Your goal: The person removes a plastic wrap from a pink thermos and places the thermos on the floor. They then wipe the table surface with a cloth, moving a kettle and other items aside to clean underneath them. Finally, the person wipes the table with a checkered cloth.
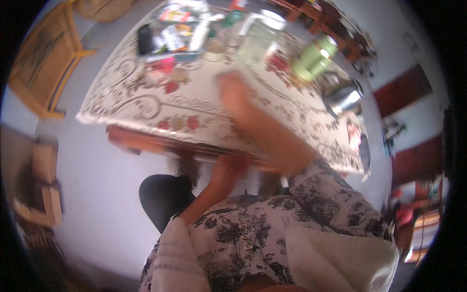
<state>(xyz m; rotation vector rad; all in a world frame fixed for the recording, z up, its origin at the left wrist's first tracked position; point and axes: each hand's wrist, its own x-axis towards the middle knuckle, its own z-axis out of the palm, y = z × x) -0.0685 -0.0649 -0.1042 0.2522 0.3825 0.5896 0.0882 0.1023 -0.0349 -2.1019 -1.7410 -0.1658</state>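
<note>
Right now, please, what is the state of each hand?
Left hand: at the brown wooden table edge; open or closed cannot be told.
Right hand: blurred, over the white floral tablecloth; open or closed cannot be told.

Place: home, likely dining or living room. Evidence: wooden table point(160, 144) under floral cloth point(199, 108); on it, green flask point(314, 59), shiny metal kettle point(345, 96), clear lidded jar point(255, 45); yellowish wooden furniture point(46, 58) at left.

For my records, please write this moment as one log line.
right hand: over tablecloth, contact unclear; left hand: by table edge; nearby: jar, green flask, kettle
</note>
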